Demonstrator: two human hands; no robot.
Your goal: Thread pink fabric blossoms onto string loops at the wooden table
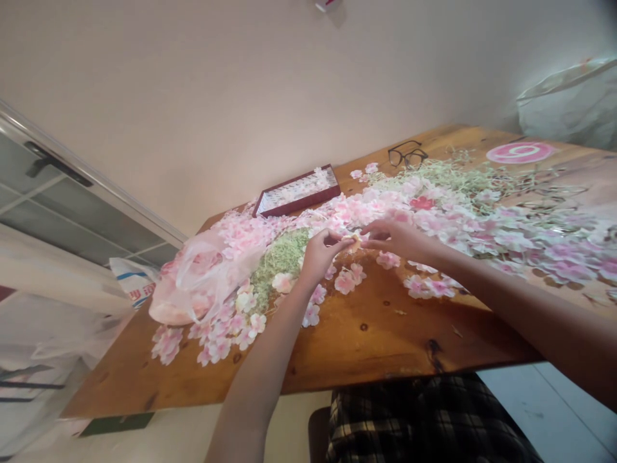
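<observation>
My left hand (324, 252) pinches a small cream-coloured flower (353, 243) between thumb and fingertips over the wooden table. From the right, my right hand (389, 236) reaches to the same flower, with its thumb and fingers close to the flower's edge; whether they grip it is too small to tell. Around both hands lie heaps of pink and white artificial blossoms (443, 222). Just left of my left hand is a pale green bundle of stems (282, 260). A pair of pink flowers (350, 278) rests on the wood below my hands.
A dark red box (297, 191) with pale contents stands against the wall. Black glasses (407, 155) and a pink round mark (520, 152) are at the back right. A clear plastic bag of petals (193, 276) sits left; the wooden table's (376, 347) front edge is near my lap.
</observation>
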